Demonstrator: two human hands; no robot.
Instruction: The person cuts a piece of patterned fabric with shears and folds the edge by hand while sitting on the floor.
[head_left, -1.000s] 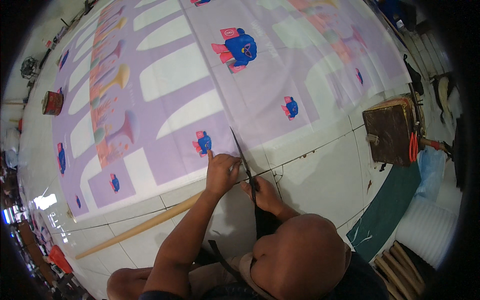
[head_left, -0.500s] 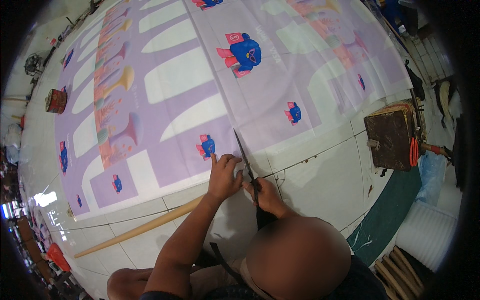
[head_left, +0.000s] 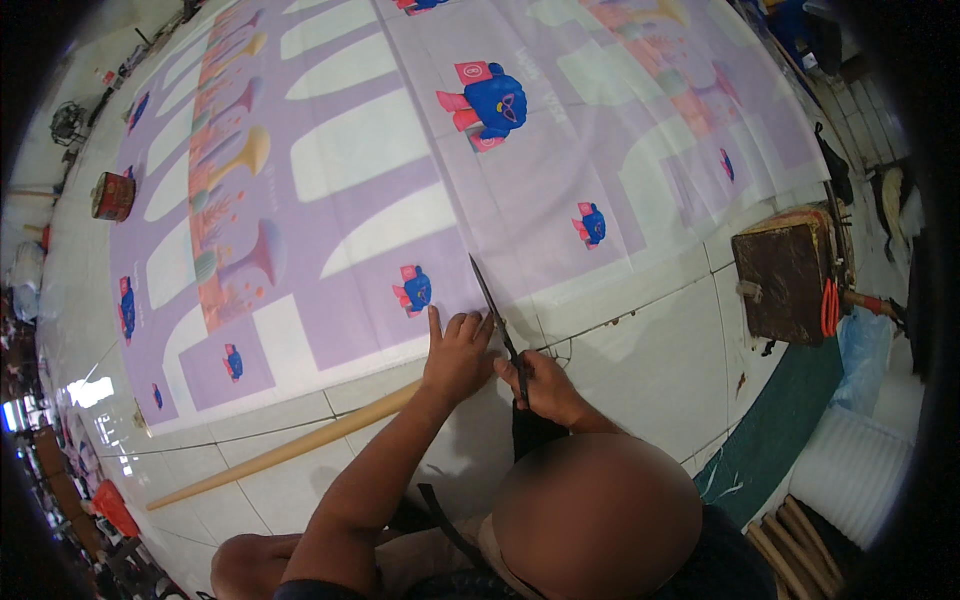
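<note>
A large thin sheet (head_left: 385, 335), printed in lilac and white with blue cartoon figures, lies spread on the floor. Black scissors (head_left: 487, 290) sit in my right hand (head_left: 545, 388), whose fingers wrap round their handles. Their blades point away from me along the seam-like line between the left and right parts of the sheet. I cannot tell whether the blades are parted. My left hand (head_left: 460, 355) rests on the sheet's near edge just left of the scissors. Its fingers are stretched out, the index finger just below a small blue figure (head_left: 413, 290).
On the tiled floor, a long tan pole (head_left: 290, 455) lies left of my left forearm. A red-brown can (head_left: 113, 197) stands on the sheet's left edge. To the right are a worn brown box (head_left: 785, 280), a green cloth strip (head_left: 775, 430) and a white foam roll (head_left: 855, 470).
My left hand has flattened, its fingers now stretched out over the sheet's edge instead of curled. The scissors and right hand have shifted slightly to the right.
</note>
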